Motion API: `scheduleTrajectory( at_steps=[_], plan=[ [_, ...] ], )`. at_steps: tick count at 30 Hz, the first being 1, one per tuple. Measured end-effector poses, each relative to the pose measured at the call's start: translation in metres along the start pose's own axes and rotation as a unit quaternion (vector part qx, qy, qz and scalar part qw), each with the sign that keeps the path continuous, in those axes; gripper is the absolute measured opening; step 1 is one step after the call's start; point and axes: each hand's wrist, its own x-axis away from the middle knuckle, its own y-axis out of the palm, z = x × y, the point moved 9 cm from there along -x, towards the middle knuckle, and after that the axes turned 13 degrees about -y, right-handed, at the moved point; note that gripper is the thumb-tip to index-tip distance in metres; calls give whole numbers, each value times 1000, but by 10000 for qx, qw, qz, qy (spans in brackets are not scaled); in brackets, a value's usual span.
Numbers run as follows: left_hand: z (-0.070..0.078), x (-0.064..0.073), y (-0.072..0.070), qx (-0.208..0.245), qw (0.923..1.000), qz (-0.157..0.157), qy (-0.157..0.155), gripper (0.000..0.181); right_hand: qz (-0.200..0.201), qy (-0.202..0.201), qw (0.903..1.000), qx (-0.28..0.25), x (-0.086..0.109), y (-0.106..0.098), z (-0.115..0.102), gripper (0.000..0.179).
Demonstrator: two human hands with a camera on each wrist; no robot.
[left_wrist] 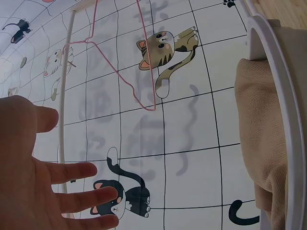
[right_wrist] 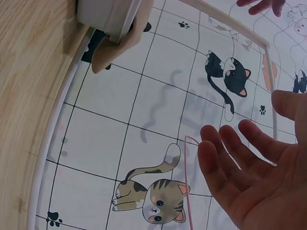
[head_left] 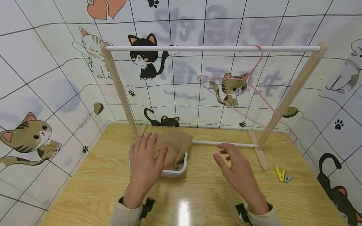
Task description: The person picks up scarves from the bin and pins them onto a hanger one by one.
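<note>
My left hand [head_left: 145, 164] is over the left side of a white basket [head_left: 176, 173], its fingers extended and its thumb spread. Tan cloth [head_left: 172, 147] lies bunched in that basket and rises above the rim. In the left wrist view the left hand [left_wrist: 62, 182] holds nothing. My right hand [head_left: 238, 169] hovers above the table, right of the basket, with relaxed, slightly bent fingers and nothing in them. A pink hanger [head_left: 266, 102] hooks over the white rail [head_left: 181, 48] toward its right end, hanging at a slant.
Wooden posts [head_left: 294, 94] hold up the rail, and a lower white bar [head_left: 209, 142] runs behind the basket. A yellow clothespin [head_left: 280, 174] and a grey clothespin [head_left: 287, 177] lie at the right of the wooden table [head_left: 99, 188]. Cat-print sheeting [head_left: 181, 103] surrounds it.
</note>
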Motion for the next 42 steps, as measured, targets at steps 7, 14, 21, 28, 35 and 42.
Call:
scheduleTrajectory(
  at_steps=[7,14,21,28,35,42],
  plan=[
    [0,-1,-3,233,9996,179,15,53,-113,75,9998,-118,0,10,-1,36],
    [-3,-4,-3,359,9989,291,-11,52,-181,88,9993,-313,0,24,-4,36],
    [-7,-7,0,459,9983,351,-39,51,-292,96,9984,-476,0,42,-7,35],
    [-10,-10,6,493,9981,356,21,51,-440,246,9956,-795,3,59,-2,36],
    [-14,-11,12,479,9985,250,-56,53,-545,371,9913,-1136,6,75,4,38],
    [-17,-13,16,394,9990,85,-166,54,-654,467,9871,-1383,8,90,4,39]
  ],
)
